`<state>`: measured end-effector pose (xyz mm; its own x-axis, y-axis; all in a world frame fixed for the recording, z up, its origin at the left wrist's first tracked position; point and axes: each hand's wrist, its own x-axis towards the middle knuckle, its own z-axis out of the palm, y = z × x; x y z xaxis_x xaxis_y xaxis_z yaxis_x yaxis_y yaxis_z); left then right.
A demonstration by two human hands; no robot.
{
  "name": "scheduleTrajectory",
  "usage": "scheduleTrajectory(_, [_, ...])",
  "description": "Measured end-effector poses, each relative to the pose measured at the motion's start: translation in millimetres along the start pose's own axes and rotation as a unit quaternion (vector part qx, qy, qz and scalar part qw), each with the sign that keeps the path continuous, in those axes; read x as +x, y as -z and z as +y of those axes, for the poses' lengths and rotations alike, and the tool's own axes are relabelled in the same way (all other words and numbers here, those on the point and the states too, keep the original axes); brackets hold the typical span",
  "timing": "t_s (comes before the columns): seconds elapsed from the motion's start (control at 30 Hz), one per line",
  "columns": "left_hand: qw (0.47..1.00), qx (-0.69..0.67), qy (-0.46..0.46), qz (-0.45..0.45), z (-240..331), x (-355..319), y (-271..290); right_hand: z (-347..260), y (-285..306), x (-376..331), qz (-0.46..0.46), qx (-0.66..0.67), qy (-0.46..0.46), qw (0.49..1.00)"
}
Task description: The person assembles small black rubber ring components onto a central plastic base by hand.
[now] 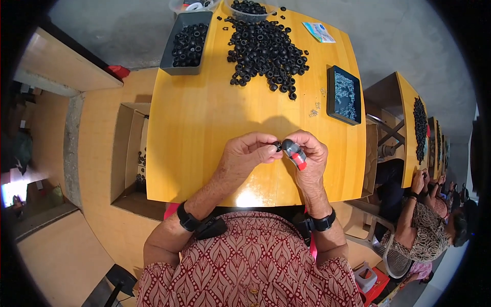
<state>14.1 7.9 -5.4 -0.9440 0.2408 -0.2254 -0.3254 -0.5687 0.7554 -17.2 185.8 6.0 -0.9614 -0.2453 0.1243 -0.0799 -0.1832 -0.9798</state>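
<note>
My left hand (248, 152) pinches a small black ring part (277, 146) between thumb and fingers over the yellow table (204, 128). My right hand (311, 156) grips a grey tool with a red tip (295, 153), its grey end touching the ring. Both hands meet near the table's front edge. A big heap of black ring parts (266, 53) lies at the far middle of the table.
A grey bin of black rings (186, 43) stands far left, a clear tub of rings (249, 8) at the far edge, and a black tray of small metal pieces (344, 94) at right. An open cardboard box (132, 153) sits left of the table. Other people work at right.
</note>
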Motion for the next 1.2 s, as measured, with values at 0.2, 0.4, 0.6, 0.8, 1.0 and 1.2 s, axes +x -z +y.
scheduleTrajectory(0.2, [1.0, -0.005, -0.016, -0.003, -5.9, 0.1, 3.2, -2.3, -3.2, -5.6, -0.011, -0.106, 0.02, 0.994])
scheduleTrajectory(0.4, [1.0, 0.007, -0.017, 0.01, -4.1, -1.3, 3.3, -11.8, -10.2, -3.8, -0.011, -0.288, 0.118, 0.95])
scheduleTrajectory(0.6, [1.0, -0.004, -0.027, -0.011, -5.3, 1.5, 6.1, -19.7, -8.8, -1.7, -0.015, -0.369, 0.206, 0.906])
scheduleTrajectory(0.8, [1.0, -0.008, -0.023, -0.005, -5.9, 3.0, 8.7, -23.8, -4.9, 2.8, -0.08, -0.469, 0.294, 0.829])
scheduleTrajectory(1.0, [1.0, 0.005, -0.014, 0.019, -2.9, 3.2, 6.2, -31.1, -2.5, 10.3, -0.124, -0.465, 0.28, 0.831])
scheduleTrajectory(1.2, [0.999, -0.012, 0.03, 0.037, 6.4, 3.3, 8.7, -40.6, 19.3, 61.2, -0.093, -0.477, 0.188, 0.853])
